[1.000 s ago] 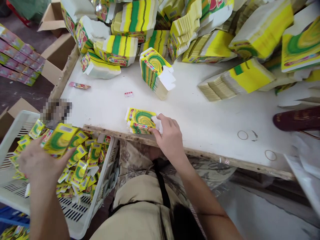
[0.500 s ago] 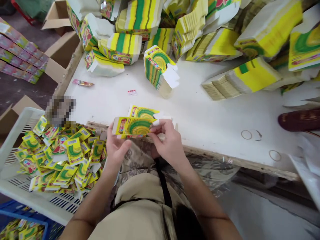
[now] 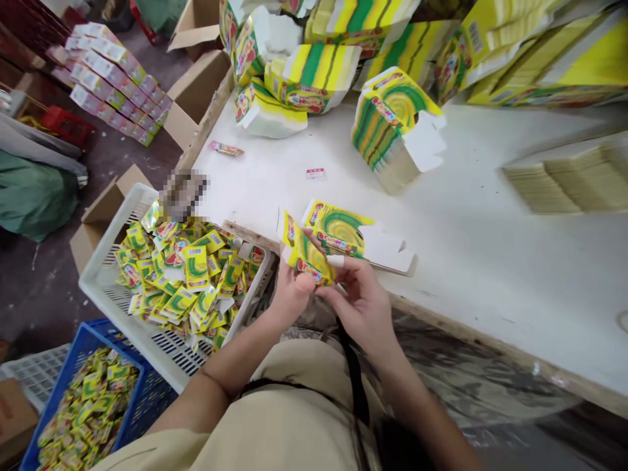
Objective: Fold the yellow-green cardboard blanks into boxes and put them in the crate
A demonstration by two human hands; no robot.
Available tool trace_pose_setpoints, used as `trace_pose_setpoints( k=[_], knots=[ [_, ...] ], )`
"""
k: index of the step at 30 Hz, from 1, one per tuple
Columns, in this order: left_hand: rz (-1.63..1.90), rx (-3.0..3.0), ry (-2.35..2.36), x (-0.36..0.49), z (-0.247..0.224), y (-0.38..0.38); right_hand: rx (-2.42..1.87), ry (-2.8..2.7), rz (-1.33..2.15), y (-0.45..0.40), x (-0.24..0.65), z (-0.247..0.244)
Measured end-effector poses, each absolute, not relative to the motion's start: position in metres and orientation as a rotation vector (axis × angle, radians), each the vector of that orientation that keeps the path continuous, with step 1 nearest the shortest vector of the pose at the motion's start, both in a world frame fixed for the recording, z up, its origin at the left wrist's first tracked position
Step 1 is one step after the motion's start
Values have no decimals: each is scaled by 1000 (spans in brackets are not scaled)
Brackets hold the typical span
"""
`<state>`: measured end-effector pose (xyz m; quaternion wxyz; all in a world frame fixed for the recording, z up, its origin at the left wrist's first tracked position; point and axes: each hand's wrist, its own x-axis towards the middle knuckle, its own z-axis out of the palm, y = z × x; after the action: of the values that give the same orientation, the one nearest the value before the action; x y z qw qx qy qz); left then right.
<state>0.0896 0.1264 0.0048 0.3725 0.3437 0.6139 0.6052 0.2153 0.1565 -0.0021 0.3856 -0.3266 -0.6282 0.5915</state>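
I saw a white crate [image 3: 105, 296] of small packs [image 3: 196, 265] left. My left hand [image 3: 289, 294] and right hand [image 3: 367, 304] were together, clamped on one yellow-green carton [image 3: 305, 254] by the worktop [image 3: 471, 268] edge; flat cartons [image 3: 346, 226] lay just right.

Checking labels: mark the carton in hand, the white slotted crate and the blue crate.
Yellow-and-green carton [image 3: 303, 254], head view: printed panel.
White slotted crate [image 3: 112, 240], head view: picture-left rim.
Blue crate [image 3: 72, 366], head view: picture-left wall.
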Motion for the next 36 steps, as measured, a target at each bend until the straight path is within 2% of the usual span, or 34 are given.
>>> trace_pose_setpoints(
  k=[6, 10, 15, 18, 23, 27, 32, 36],
  knots=[
    [1791, 691, 1378, 85, 0, 120, -868, -1773, 1320, 165, 230, 15],
    [1909, 607, 1499, 86, 8, 122, -724, -1789, 1612, 156, 223, 17],
    [1809, 759, 1608, 87, 15, 121, -711, -1331, 2068, 149, 224, 5],
    [1756, 857, 1592, 88, 16, 117, -691, -1230, 2148, 151, 226, 6],
    [1634, 1066, 1475, 91, 19, 114, -764, -1302, 2018, 152, 223, 15],
    [1735, 872, 1514, 90, 19, 115, -759, -1367, 1919, 147, 219, 13],
    [1793, 750, 1561, 89, 5, 112, -899, -1497, 1591, 153, 225, 12],
    [1587, 809, 1402, 77, 8, 108, -830, -1631, 1294, 168, 242, 22]
  ],
)
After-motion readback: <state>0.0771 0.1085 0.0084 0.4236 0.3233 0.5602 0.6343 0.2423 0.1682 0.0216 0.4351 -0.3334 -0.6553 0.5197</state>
